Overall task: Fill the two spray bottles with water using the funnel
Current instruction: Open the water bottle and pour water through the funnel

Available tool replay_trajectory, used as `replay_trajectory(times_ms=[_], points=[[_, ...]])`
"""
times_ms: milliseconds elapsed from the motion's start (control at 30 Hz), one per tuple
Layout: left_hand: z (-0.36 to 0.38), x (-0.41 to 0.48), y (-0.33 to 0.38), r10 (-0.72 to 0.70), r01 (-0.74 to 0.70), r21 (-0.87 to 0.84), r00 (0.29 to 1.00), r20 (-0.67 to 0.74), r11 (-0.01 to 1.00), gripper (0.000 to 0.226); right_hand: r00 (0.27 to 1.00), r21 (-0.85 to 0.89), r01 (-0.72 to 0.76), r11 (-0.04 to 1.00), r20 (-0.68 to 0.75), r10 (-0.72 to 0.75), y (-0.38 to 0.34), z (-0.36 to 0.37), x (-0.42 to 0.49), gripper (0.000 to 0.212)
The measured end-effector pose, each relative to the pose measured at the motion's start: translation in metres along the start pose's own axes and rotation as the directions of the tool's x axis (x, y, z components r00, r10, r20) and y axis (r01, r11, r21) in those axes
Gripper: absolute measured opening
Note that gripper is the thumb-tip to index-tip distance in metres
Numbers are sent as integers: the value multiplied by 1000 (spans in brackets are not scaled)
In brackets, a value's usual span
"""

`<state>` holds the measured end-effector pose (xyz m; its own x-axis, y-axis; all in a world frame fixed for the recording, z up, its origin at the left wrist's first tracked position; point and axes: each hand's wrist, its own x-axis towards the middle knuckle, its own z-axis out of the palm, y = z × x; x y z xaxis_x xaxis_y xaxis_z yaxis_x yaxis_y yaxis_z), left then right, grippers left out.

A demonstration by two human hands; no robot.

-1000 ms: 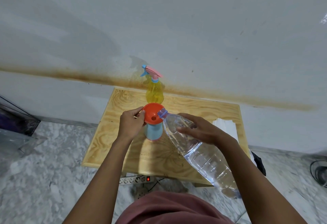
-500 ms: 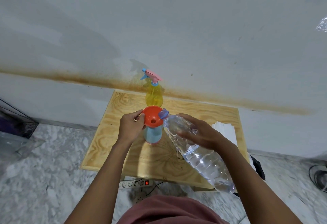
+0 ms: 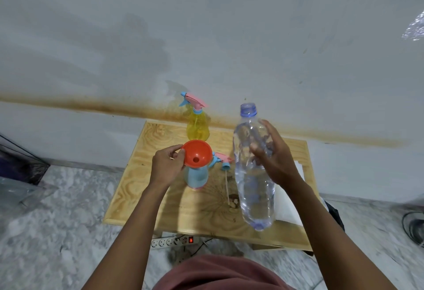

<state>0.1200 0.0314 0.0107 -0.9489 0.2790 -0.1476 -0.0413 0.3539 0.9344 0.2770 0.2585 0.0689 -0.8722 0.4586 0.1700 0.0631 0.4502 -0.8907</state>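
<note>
L hand (image 3: 166,167) pinches funnel (image 3: 197,153) rim btw thumb & fingers. Funnel sits in neck of blue sprayer (image 3: 196,176), upright near centre of table (image 3: 142,186). R hand (image 3: 275,163) grips water bottle (image 3: 254,188) at mid-body, fingers curled round it, partly seen thru clear plastic. Bottle approx upright, uncapped, mouth up, right of funnel & apart from it; can't tell if base touches table. Pink trigger head (image 3: 223,160) lies on table btw the two. Yellow sprayer (image 3: 197,125), head on, stands at back edge by wall. White sheet (image 3: 289,207) lies under R forearm; power strip (image 3: 172,241) on floor.
</note>
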Motion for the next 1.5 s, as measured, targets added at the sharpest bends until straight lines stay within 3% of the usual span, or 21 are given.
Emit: replay_trajectory(times_ms=[167, 267, 400, 1000, 1367, 1433, 1500], points=[[0, -1, 3, -12, 12, 14, 1000, -8, 1000, 23, 978, 83, -1, 997, -210, 18, -4, -5, 19, 75], [1, -2, 4, -33, 33, 18, 999, -12, 999, 24, 962, 77, -4, 997, -272, 25, 0, -3, 30, 82], [2, 0, 5, -42, 42, 28, 999, -26, 999, 25, 942, 79, -31, 996, -331, 55, 11, 5, 48, 77], [5, 2, 8, -27, 28, 34, 999, -47, 999, 16, 886, 9, -43, 999, -462, 42, 46, 19, 52, 72], [3, 5, 3, 18, -18, 27, 1000, -10, 999, 19, 895, 8, -139, 990, -428, 129, 50, 13, 34, 82], [3, 6, 2, 22, -22, 21, 1000, -3, 1000, 22, 871, 6, -180, 984, -465, 162, 44, 19, 30, 86], [3, 7, 1, 26, -26, 14, 1000, 3, 1000, 23, 794, -72, -223, 972, -591, 139, 39, 30, 20, 85]])
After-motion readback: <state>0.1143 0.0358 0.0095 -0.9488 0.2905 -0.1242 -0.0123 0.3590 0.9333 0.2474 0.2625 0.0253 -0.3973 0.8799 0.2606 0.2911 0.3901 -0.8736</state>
